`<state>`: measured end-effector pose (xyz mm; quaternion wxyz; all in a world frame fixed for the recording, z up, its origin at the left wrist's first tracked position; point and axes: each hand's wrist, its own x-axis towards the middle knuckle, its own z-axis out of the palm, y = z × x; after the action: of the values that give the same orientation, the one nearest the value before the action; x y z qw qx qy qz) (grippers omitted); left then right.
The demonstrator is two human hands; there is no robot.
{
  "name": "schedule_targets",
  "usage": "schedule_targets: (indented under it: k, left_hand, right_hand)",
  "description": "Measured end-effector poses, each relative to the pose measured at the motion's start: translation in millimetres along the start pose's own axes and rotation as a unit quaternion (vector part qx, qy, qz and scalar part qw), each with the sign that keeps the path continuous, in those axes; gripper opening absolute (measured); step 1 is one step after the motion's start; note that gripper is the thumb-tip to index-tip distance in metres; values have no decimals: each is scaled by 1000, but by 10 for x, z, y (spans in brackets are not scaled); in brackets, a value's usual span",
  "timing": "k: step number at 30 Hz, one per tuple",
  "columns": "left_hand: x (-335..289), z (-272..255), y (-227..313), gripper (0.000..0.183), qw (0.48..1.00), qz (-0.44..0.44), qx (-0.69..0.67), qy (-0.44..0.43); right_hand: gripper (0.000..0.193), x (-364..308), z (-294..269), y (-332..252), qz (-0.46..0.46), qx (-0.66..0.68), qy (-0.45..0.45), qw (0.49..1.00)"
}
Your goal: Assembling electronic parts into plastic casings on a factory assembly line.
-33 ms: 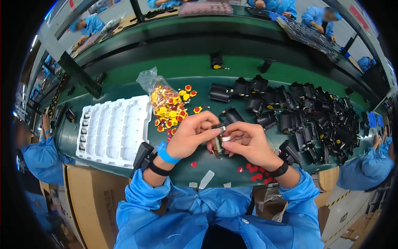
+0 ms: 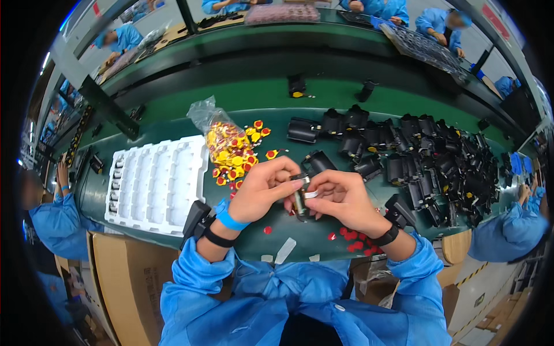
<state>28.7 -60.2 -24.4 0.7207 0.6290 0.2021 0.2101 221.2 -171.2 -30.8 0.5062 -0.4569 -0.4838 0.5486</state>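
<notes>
Both hands meet over the near middle of the green table. Between the fingertips of my left hand (image 2: 271,183) is a small part with dark ends and a greenish strip (image 2: 299,199), held nearly upright. My right hand (image 2: 340,199) pinches a white flat piece (image 2: 311,195) against the side of that part. Fingers cover much of the part, so its exact kind does not show. Just beyond the hands lies a black cylindrical housing (image 2: 320,162). To the left, a clear bag (image 2: 222,135) spills yellow-and-red round pieces (image 2: 221,172) with thin leads.
A white compartment tray (image 2: 202,173) at left has small dark parts in its left column. Black housings (image 2: 398,167) are heaped across the right. Red discs (image 2: 360,245) and a clear strip (image 2: 285,251) lie near the front edge. Co-workers (image 2: 49,213) sit at both sides and across the green belt (image 2: 231,86).
The whole view has shifted slightly. Both hands keep their grip in the same place, with the white piece tilted a little differently.
</notes>
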Motion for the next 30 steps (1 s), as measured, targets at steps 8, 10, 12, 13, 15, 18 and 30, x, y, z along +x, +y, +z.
schedule_targets:
  k: [8, 10, 12, 13, 15, 18, 30]
  left_hand:
    - [-112, -310, -55, 14, 905, -45, 423, -7]
    - [-134, -303, -184, 20, 882, 16, 470, -28]
    - [-169, -115, -78, 26, 791, 61, 603, 82]
    - [-180, -38, -15, 30, 774, 88, 618, 106]
    - [-207, 109, 68, 29, 792, 76, 603, 62]
    - [-95, 286, 57, 28, 792, 65, 607, -16]
    - [146, 225, -81, 24, 793, 26, 583, -178]
  right_hand:
    - [12, 45, -86, 52, -251, -329, 94, 905]
    - [8, -32, -133, -18, -167, -319, 57, 931]
    - [7, -80, -162, 32, -206, -453, 65, 865]
    - [6, -132, -152, 52, -188, -460, 73, 865]
    - [5, -244, -128, 57, -156, -463, 52, 871]
    - [6, -268, -65, 26, -140, -459, 36, 877]
    - [8, -302, -48, 74, -131, -384, 73, 911]
